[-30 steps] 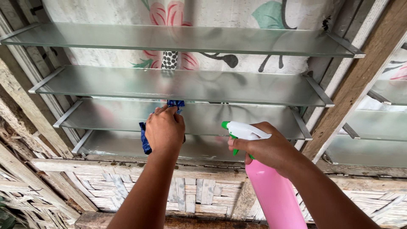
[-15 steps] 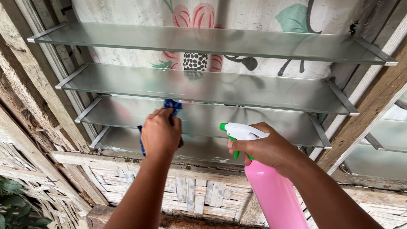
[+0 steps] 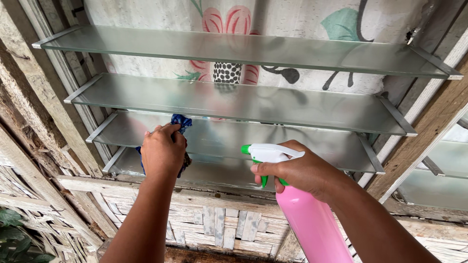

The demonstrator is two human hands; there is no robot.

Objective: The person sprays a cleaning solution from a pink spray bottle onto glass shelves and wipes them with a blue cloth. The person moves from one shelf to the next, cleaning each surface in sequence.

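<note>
Left hand (image 3: 162, 152) clenched on blue cloth (image 3: 181, 121) against third louvre slat (image 3: 292, 146); right hand (image 3: 300, 170) grips pink spray bottle (image 3: 312, 224) just right: wipe flat, full-width, before spray dries.

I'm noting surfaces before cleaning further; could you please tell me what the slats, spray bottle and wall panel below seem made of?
Slats: frosted glass, judging by the blurred pattern behind, in metal-looking end clips. Spray bottle: smooth pink plastic, white-green trigger. Wall panel: woven strips, probably bamboo, with worn whitish paint.
</note>
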